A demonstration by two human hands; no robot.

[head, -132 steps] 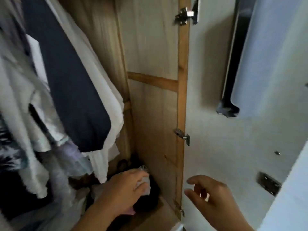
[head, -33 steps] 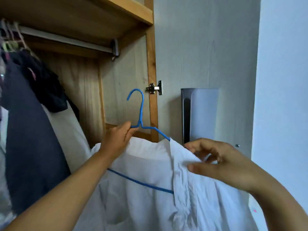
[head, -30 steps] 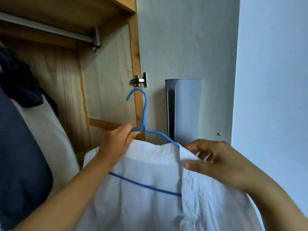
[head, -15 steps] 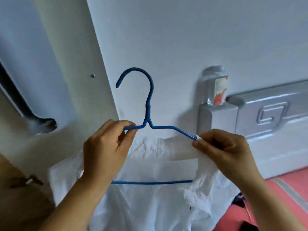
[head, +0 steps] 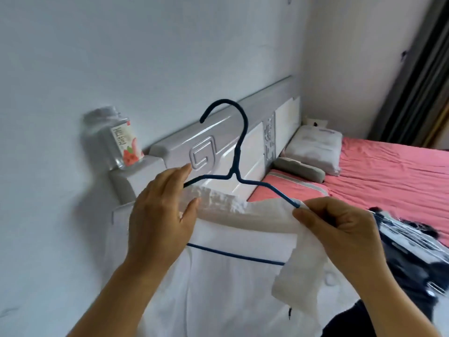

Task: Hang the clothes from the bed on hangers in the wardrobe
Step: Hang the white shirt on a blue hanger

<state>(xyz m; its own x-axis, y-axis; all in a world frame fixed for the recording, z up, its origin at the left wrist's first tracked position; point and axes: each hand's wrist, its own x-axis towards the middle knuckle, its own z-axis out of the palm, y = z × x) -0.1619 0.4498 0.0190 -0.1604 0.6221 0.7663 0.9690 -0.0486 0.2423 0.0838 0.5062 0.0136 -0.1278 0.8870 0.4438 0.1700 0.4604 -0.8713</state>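
Observation:
A blue wire hanger point(head: 237, 152) is held upright in front of me, its hook pointing up. A white shirt point(head: 233, 288) hangs over it, and the hanger's bottom bar shows through the open front. My left hand point(head: 160, 220) grips the hanger's left arm together with the shirt's shoulder, thumb on the collar. The fingers of my right hand point(head: 340, 234) pinch the shirt's front edge against the hanger's right arm. On the bed at the right lies a dark patterned garment point(head: 413, 246). No part of the wardrobe is in view.
The bed's pink sheet point(head: 388, 171) stretches to the right, with a white pillow point(head: 313, 147) and a grey one point(head: 298, 169) by the grey headboard point(head: 213, 152). A clear jar point(head: 114, 139) stands on the headboard post. Dark curtains point(head: 413, 76) hang far right.
My view has swung from the wardrobe to the bed side. Both hands kept the hanger and shirt; my left hand has slid outward from the hanger's neck along its left arm.

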